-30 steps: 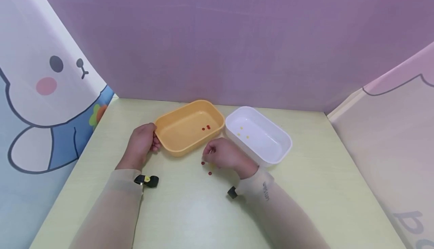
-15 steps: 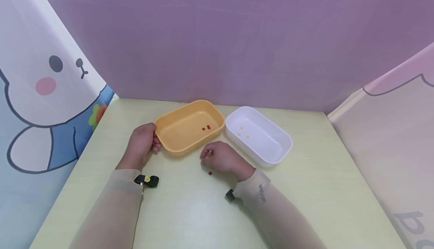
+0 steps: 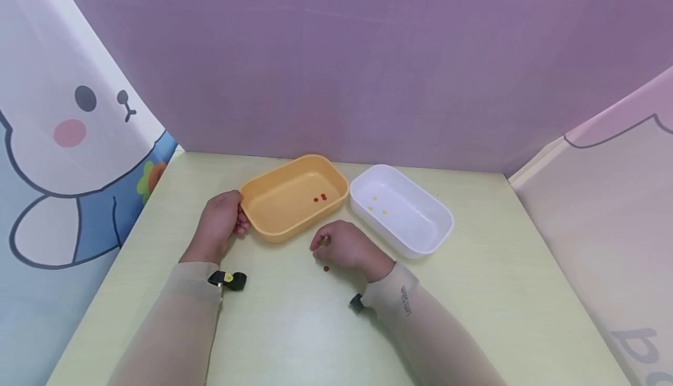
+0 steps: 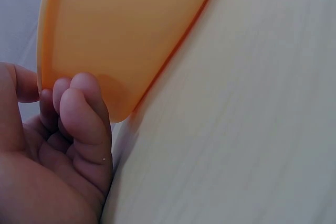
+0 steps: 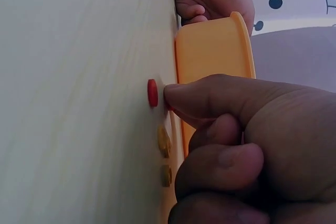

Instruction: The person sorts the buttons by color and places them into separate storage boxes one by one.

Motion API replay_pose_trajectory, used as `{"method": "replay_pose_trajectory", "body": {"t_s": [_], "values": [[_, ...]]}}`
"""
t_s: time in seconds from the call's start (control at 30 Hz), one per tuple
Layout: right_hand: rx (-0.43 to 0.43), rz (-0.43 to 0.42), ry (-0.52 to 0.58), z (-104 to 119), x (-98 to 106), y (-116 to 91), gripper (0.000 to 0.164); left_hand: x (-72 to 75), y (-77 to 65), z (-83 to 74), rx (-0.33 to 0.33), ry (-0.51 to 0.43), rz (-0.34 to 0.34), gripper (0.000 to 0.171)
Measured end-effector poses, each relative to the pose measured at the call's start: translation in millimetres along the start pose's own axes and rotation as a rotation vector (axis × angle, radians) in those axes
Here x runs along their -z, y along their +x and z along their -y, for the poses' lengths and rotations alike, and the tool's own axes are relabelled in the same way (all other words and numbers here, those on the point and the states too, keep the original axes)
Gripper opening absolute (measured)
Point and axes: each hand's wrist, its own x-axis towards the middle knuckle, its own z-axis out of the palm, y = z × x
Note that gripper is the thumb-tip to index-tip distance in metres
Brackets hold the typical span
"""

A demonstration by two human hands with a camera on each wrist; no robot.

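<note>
My left hand [image 3: 219,219] pinches the left end of a yellow-orange plastic box [image 4: 126,30] at its rim, thumb outside and other fingers curled below. Several small red discs lie inside that box, one a red disc [image 3: 316,200]. In front of the box, my right hand [image 3: 347,249] reaches down to the table. Its thumb and forefinger close on a small red disc [image 5: 169,108], mostly hidden by the thumb. Another red disc [image 5: 152,93] lies on the table beside the thumb tip. Yellow discs [image 5: 165,142] rest on the table near the curled fingers, concealed in the head view.
A white plastic box [image 3: 420,225] stands right of the orange one, nearly touching it, with small yellow discs [image 3: 384,212] inside. The pale table [image 3: 284,322] ends at a purple backdrop [image 3: 336,70]. Printed cloth panels flank both sides.
My right hand has shifted slightly left and toward me, its fingers coming down over the farther red disc and covering it. The left hand and both boxes stay put.
</note>
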Motion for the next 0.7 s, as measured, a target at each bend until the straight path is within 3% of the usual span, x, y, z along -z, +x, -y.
{"method": "replay_pose_trajectory", "body": {"t_s": [0.33, 0.7], "values": [[0.033, -0.006, -0.005, 1.5, -0.3, -1.9, 0.009, 1.1, 1.0, 1.8, -0.014, 0.011, 0.005, 0.044], [0.052, -0.017, 0.011, -4.6, -1.3, -0.5, 0.019, -0.2, -2.8, -1.2, -0.009, 0.018, -0.001, 0.044]]}}
